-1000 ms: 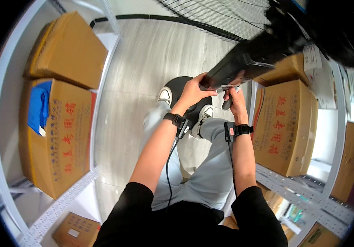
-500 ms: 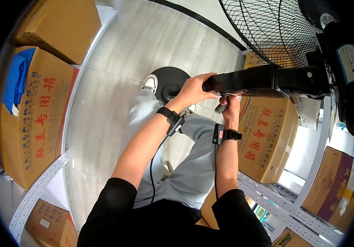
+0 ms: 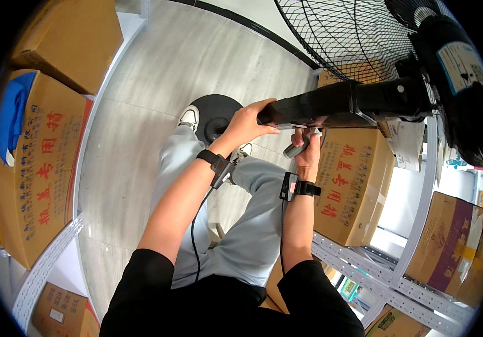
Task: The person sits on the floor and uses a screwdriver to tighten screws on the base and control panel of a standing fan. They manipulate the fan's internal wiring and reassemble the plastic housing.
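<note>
A black pedestal fan stands in front of me, its wire cage [image 3: 348, 33] at the upper right and its round base [image 3: 214, 106] on the floor by my shoes. My left hand [image 3: 248, 123] is wrapped round the near end of the fan's long black housing [image 3: 314, 108], thumb underneath. Just below that housing, my right hand [image 3: 307, 150] is closed round a short, dark grey cylindrical handle [image 3: 294, 150]. A small whitish bit shows by its fingertips; the tool's exact kind cannot be made out. Both wrists wear black straps with small devices and cables.
Large cardboard boxes sit on white metal shelving to the left [image 3: 45, 168] and right [image 3: 348, 185]. A folded blue cloth [image 3: 14, 115] lies on the left box. The black fan motor [image 3: 466, 101] juts out at the right. Perforated shelf rails [image 3: 359, 264] run near my right elbow.
The view has shifted slightly, so most things sit further left. My right hand has turned and drawn a little away from the housing, showing more of the grey handle. My left hand keeps its hold.
</note>
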### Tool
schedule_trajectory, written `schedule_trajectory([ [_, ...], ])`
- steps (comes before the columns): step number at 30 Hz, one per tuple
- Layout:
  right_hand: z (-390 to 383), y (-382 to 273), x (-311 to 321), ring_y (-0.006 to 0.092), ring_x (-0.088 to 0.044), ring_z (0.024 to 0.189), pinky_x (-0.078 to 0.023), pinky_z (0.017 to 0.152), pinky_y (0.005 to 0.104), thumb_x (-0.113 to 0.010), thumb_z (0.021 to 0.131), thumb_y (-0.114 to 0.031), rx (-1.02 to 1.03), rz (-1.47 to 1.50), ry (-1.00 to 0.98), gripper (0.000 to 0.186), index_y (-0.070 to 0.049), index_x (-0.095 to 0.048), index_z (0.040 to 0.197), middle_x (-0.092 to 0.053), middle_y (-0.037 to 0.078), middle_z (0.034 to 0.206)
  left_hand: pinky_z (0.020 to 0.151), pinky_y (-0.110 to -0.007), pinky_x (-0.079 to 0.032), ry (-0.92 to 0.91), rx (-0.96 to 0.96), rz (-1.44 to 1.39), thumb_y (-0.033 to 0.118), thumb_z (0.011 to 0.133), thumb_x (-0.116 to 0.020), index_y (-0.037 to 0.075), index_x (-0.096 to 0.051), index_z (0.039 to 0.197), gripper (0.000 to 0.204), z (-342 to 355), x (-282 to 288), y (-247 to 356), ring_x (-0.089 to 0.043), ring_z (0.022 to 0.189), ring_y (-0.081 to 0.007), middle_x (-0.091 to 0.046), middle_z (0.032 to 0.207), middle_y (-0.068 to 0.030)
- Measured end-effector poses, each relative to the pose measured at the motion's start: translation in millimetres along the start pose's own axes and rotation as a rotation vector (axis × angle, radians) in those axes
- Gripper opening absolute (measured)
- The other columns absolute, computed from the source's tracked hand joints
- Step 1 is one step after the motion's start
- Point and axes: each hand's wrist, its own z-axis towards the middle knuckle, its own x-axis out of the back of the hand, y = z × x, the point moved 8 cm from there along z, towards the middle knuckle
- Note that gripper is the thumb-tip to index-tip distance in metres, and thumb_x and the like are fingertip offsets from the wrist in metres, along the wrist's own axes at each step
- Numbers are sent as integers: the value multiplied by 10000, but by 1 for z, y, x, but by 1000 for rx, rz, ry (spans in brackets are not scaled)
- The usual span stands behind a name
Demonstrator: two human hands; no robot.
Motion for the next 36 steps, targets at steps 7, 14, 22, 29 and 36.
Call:
schedule_trajectory([
  [7,8,-24,-10,134,-509,633,-431,576,269,-654,892,-344,11,-245,84,380,-49,-487,1065,-560,70,886,880,-353,-486,-3,22,-2,239,670,-818,86,-510,1315,731,0,-2,-6,-639,1010,-284,-654,1095,-154],
  [14,12,-19,-7,133,-523,636,-454,594,272,-624,918,-308,62,-279,142,315,-56,-505,1065,-574,63,876,934,-356,-458,147,-89,-24,251,679,-817,104,-487,1351,763,-7,2,8,-592,1112,-265,-611,1210,-139],
  [22,-3,-17,-15,120,-511,624,-441,576,260,-588,935,-252,-2,-282,192,375,-11,-466,1195,-564,74,959,952,-361,-454,86,-2,-169,237,692,-815,92,-490,1331,732,-6,1,9,-575,1131,-281,-585,1231,-144],
  [29,-37,-30,-17,83,-505,607,-431,562,226,-537,950,-187,13,-305,355,496,12,-379,1375,-463,192,1375,951,-327,-441,127,-51,-72,174,714,-792,72,-451,1364,741,-11,-3,8,-586,1099,-219,-604,1201,-131],
  [36,-67,-28,-22,73,-506,592,-426,555,205,-538,944,-191,-10,-250,408,505,34,-361,1359,-608,166,1206,978,-313,-408,133,5,-74,172,711,-790,23,-436,1361,754,-12,-5,-7,-564,1107,-184,-605,1178,-105],
])
